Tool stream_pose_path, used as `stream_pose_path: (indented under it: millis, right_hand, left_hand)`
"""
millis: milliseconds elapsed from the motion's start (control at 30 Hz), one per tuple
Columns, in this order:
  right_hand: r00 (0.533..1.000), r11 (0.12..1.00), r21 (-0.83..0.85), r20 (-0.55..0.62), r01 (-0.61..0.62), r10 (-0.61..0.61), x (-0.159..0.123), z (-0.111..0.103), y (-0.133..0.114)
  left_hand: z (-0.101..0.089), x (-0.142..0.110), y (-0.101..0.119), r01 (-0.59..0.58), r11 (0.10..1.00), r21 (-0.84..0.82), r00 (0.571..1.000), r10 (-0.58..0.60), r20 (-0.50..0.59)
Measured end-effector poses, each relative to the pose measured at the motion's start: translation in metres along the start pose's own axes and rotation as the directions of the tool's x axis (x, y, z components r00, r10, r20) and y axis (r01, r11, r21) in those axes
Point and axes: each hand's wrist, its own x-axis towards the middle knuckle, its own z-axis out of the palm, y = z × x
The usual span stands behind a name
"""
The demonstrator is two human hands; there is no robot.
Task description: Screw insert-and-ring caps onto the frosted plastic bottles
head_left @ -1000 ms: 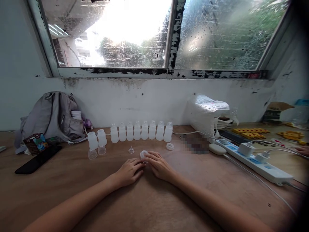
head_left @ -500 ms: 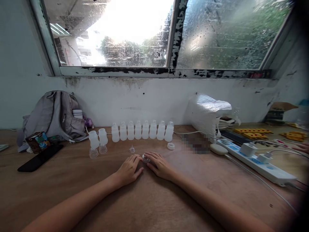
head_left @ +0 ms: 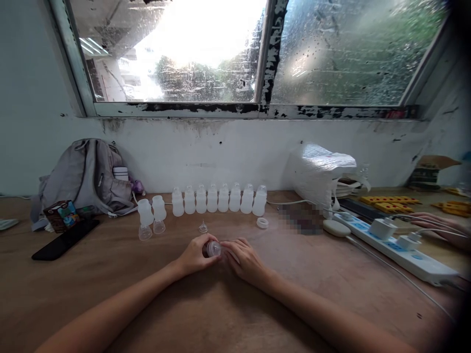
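Observation:
My left hand (head_left: 196, 257) is closed around a clear domed bottle cap (head_left: 213, 248), which is tilted just above the table. My right hand (head_left: 245, 260) is beside it, fingers stretched out and fingertips close to the cap; whether they touch it I cannot tell. A clear bottle teat (head_left: 203, 227) stands beyond my left hand. Farther right lies a white collar ring (head_left: 262, 223). Several frosted baby bottles (head_left: 223, 198) with clear caps line the back. To their left, two more bottles (head_left: 146, 212) have clear domed parts below them.
A grey backpack (head_left: 88, 171), a small box (head_left: 62, 215) and a black phone-like slab (head_left: 66, 240) occupy the left. A white power strip (head_left: 397, 250) with plugs and cables, a white round case (head_left: 336, 228) and a white bag (head_left: 312, 171) are at right. Another person's hand (head_left: 439, 226) is at far right.
The clear cap has moved left and toward me, from beneath my right fingers into my left hand's grip. Another person's hand has come further into view at the right.

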Motion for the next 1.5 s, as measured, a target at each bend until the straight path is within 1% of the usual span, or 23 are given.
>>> stream_pose_path:
  millis: [67,100,167,233,300,467,633,833,967,1067,1167,1300,1367,1500]
  right_hand:
    - [0.998,0.996,-0.062,-0.017,-0.061,0.06,0.0,-0.001,0.003]
    - [0.997,0.993,-0.087,-0.016,-0.082,0.08,0.0,-0.002,0.003]
    - [0.995,0.989,-0.111,-0.005,-0.099,0.099,0.0,-0.003,0.002]
    - [0.994,0.988,-0.107,-0.008,-0.11,0.11,0.0,-0.003,-0.001]
    - [0.992,0.988,-0.093,-0.001,-0.124,0.125,-0.001,-0.002,-0.004]
    - [0.991,0.994,-0.034,0.086,-0.1,0.103,-0.002,0.001,-0.005]
    - [0.991,0.996,0.005,0.098,-0.092,0.092,-0.001,0.001,-0.004]
    - [0.991,0.997,-0.037,0.109,-0.069,0.073,0.001,0.002,-0.004]
    - [0.993,0.994,-0.104,0.11,-0.033,0.044,0.002,0.005,-0.003]
    - [0.995,0.993,-0.115,0.092,-0.017,0.027,0.001,0.006,-0.001]
    - [0.997,0.994,-0.096,0.051,-0.05,0.055,-0.001,0.004,0.001]
    - [0.994,0.991,-0.093,0.041,-0.1,0.104,-0.003,-0.001,0.003]
    - [0.992,0.99,-0.079,0.043,-0.113,0.117,-0.003,-0.004,0.004]
    - [0.989,0.992,-0.05,0.086,-0.114,0.118,-0.003,-0.008,0.005]
  left_hand:
    - [0.0,-0.001,0.002,-0.024,0.998,0.054,0.999,0.026,-0.031]
    - [0.0,-0.002,0.002,-0.041,0.996,0.084,0.999,0.043,-0.028]
    - [0.001,-0.003,0.001,-0.072,0.988,0.139,0.997,0.072,0.005]
    - [0.003,-0.003,0.0,-0.096,0.978,0.186,0.995,0.089,0.042]
    - [0.005,-0.004,-0.001,-0.11,0.969,0.223,0.993,0.1,0.056]
    - [0.005,-0.003,0.0,-0.127,0.959,0.253,0.991,0.115,0.063]
    - [0.005,-0.003,0.001,-0.125,0.959,0.256,0.991,0.109,0.075]
    - [0.006,-0.003,-0.001,-0.164,0.946,0.279,0.985,0.145,0.09]
    - [0.006,-0.004,0.0,-0.187,0.945,0.267,0.981,0.164,0.104]
    - [0.004,-0.005,0.002,-0.194,0.952,0.238,0.979,0.173,0.104]
    - [0.003,-0.005,0.002,-0.157,0.972,0.173,0.987,0.15,0.053]
    - [0.002,-0.003,0.002,-0.101,0.992,0.072,0.994,0.102,-0.023]
    - [0.002,-0.003,0.001,-0.077,0.996,0.039,0.997,0.079,-0.028]
    - [0.003,-0.003,0.001,-0.054,0.998,0.016,0.998,0.054,0.013]
